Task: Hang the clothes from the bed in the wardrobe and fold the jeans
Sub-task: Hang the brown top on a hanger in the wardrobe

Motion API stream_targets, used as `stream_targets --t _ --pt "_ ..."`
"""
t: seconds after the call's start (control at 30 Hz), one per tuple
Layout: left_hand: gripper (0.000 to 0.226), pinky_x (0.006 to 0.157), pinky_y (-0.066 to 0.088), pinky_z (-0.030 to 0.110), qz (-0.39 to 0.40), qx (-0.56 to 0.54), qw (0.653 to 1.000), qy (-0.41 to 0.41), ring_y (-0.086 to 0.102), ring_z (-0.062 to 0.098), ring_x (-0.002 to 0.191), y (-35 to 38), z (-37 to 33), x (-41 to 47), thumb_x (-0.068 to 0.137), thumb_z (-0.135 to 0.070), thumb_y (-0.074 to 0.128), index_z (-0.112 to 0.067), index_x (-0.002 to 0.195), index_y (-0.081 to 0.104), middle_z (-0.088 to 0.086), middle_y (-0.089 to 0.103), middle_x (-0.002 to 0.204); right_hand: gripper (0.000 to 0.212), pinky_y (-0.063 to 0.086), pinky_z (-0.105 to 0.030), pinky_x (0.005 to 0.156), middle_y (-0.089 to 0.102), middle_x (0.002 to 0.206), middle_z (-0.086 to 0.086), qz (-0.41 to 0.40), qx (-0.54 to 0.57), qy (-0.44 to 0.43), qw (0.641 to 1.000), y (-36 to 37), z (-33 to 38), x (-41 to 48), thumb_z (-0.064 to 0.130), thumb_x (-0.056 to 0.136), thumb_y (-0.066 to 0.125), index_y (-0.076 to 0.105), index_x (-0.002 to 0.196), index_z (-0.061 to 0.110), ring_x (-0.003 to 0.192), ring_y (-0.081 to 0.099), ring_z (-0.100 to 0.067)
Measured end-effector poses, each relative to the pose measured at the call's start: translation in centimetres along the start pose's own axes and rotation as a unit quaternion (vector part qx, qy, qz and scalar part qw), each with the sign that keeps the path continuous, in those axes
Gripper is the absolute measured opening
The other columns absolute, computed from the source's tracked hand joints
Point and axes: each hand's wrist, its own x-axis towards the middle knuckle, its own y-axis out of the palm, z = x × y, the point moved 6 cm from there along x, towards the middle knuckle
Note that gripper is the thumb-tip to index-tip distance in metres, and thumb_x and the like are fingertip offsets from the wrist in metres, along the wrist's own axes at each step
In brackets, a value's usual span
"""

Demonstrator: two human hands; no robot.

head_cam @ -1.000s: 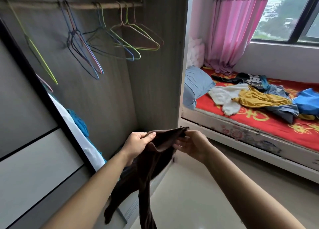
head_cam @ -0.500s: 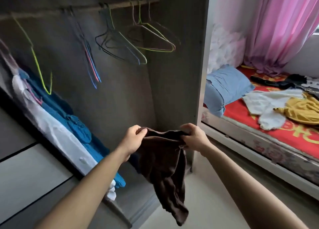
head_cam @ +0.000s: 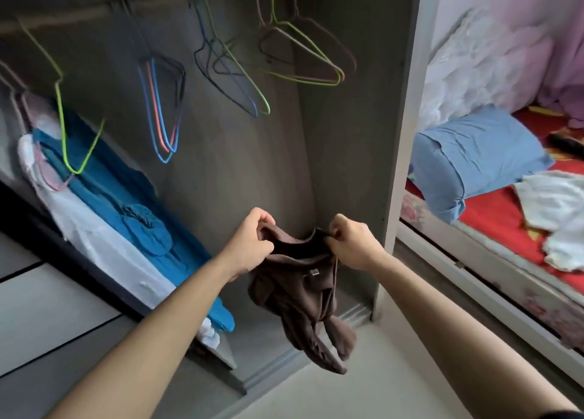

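Both hands have lifted the brown garment point(head_cam: 300, 295) slightly higher and nearer the open wardrobe point(head_cam: 344, 166) than half a second ago. Left hand point(head_cam: 251, 240) and right hand point(head_cam: 352, 245) each pinch its neckline with curled fingers, stretching it between them. The rest hangs above the floor point(head_cam: 363, 393). Coloured wire hangers point(head_cam: 159, 118) dangle from the rail point(head_cam: 94, 11) overhead. To the right, the bed point(head_cam: 493, 222) carries a blue pillow point(head_cam: 474, 156) and a white garment point(head_cam: 556, 203).

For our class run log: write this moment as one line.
left hand: grips top | right hand: grips top | top: brown, off hanger | hangers: on rail
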Motion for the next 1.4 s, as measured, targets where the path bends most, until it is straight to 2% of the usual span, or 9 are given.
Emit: stream_targets --t 0.13,0.3,0.5,0.67,0.9,1.1,1.23,1.33,1.4 --pt "0.038 0.066 0.03 0.023 -0.071 0.19 0.979 0.014 0.047 0.019 0.082 -3.6 2.0 1.8 0.072 0.012 0.049 -0.018 0.095 0.046 0.001 0.057 0.094 0.008 0.058 -0.056 0.074 0.06 0.092 -0.011 -0.1 0.159 0.051 0.981 -2.6 -0.1 2.8 0.012 0.093 0.047 0.042 0.091 0.018 0.081 0.068 -0.037" --pt "0.009 0.078 0.041 0.033 -0.193 0.205 0.955 -0.098 0.05 0.023 0.087 -8.9 6.0 3.8 0.086 -0.008 0.055 -0.014 0.092 0.057 -0.001 0.058 0.088 0.021 0.063 -0.042 0.062 0.062 0.107 -0.009 -0.063 0.169 0.038 0.983 -3.5 3.2 5.7 0.008 0.094 0.043 0.062 0.102 0.013 0.072 0.072 -0.025" --pt "0.035 0.064 0.06 0.037 -0.18 -0.212 0.942 -0.187 0.069 0.025 0.072 -9.7 7.2 6.4 0.096 -0.002 0.034 -0.011 0.103 0.067 0.011 0.069 0.088 0.025 0.063 -0.045 0.071 0.07 0.091 -0.008 -0.021 0.108 0.003 0.994 -3.5 8.8 8.9 0.017 0.093 0.049 0.073 0.094 0.011 0.07 0.074 -0.025" --pt "0.025 0.056 0.052 0.031 -0.191 -0.345 0.898 -0.193 0.061 0.023 0.068 -11.3 5.5 9.0 0.097 -0.011 0.041 -0.017 0.087 0.063 0.009 0.064 0.083 0.03 0.056 -0.03 0.059 0.065 0.079 -0.006 -0.02 0.062 0.003 0.998 -3.3 11.0 11.0 0.029 0.092 0.045 0.066 0.082 0.01 0.06 0.067 -0.019" --pt "0.019 0.062 0.041 0.03 -0.21 -0.164 0.959 -0.092 0.057 0.015 0.077 -13.1 4.0 11.3 0.088 -0.035 0.053 -0.018 0.082 0.057 -0.001 0.063 0.081 0.039 0.06 -0.042 0.07 0.072 0.079 -0.007 -0.005 0.054 0.016 0.998 -2.7 11.5 14.4 0.042 0.088 0.05 0.07 0.082 0.009 0.076 0.07 -0.027" --pt "0.018 0.075 0.045 0.039 -0.263 -0.063 0.963 -0.009 0.059 0.028 0.082 -13.7 3.1 11.4 0.095 -0.022 0.052 -0.011 0.081 0.057 0.004 0.061 0.078 0.042 0.053 -0.039 0.08 0.069 0.092 -0.001 -0.205 0.176 -0.051 0.961 -7.4 14.4 18.3 0.066 0.086 0.047 0.058 0.088 0.026 0.088 0.066 -0.023" --pt "0.03 0.063 0.041 0.042 -0.287 -0.004 0.957 0.026 0.052 0.028 0.062 -13.8 1.9 10.5 0.095 -0.013 0.054 -0.01 0.065 0.051 0.002 0.049 0.057 0.04 0.039 -0.029 0.082 0.063 0.102 0.006 -0.173 0.196 -0.073 0.962 -8.9 17.1 22.3 0.062 0.094 0.045 0.061 0.105 0.026 0.099 0.058 -0.016" --pt "0.03 0.06 0.04 0.044 -0.305 -0.001 0.952 0.04 0.049 0.022 0.057 -14.2 1.3 10.0 0.094 -0.01 0.055 0.001 0.067 0.052 0.015 0.052 0.059 0.057 0.045 -0.033 0.082 0.069 0.099 -0.003 -0.105 0.163 -0.082 0.978 -8.5 19.4 24.6 0.064 0.094 0.046 0.071 0.103 0.014 0.094 0.06 -0.022" --pt "0.036 0.056 0.034 0.039 -0.318 0.018 0.947 0.04 0.043 0.014 0.052 -14.3 1.2 9.8 0.094 -0.011 0.056 -0.008 0.06 0.045 0.001 0.044 0.052 0.056 0.047 -0.036 0.079 0.07 0.093 -0.015 -0.08 0.113 -0.104 0.985 -7.8 20.7 25.6 0.054 0.096 0.05 0.071 0.094 0.003 0.091 0.064 -0.03"
